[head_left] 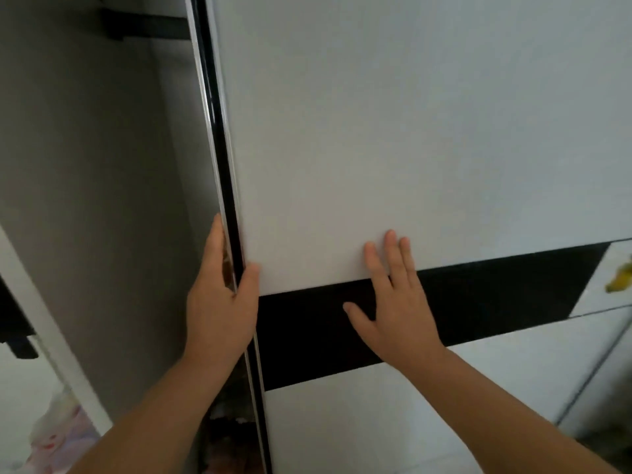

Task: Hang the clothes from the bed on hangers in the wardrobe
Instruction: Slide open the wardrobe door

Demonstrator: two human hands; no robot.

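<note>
Clothes, as far as I can tell, show only as a pale, pinkish patterned heap [58, 436] at the lower left corner of the frame, too blurred for me to say whether it lies on the bed; no hanger is in view. Closer to centre stands the wardrobe, and its sliding door [393, 138], white with a black band [496, 289] across it, fills most of the frame. I read the step in hand as working that door along its track to get at the hanging space. My left hand [219, 302] holds the door's glossy dark edge strip [222, 172]: the thumb lies on the white front face and the fingers wrap round behind the edge, out of sight. My right hand [393, 302] lies flat on the door, fingers straight and slightly spread, fingertips on the white panel and the palm over the black band, holding nothing; I judge it is there to add push and keep the panel from racking. Left of the edge the wardrobe's interior [102, 200] is open: bare grey walls, with a dark rail or bracket [147, 27] at the upper left carrying nothing I can see. Low in the gap beside my left forearm something dark and jumbled [225, 425] sits, too dim to name. At the right edge a yellow shape [620, 278] is blurred.
</note>
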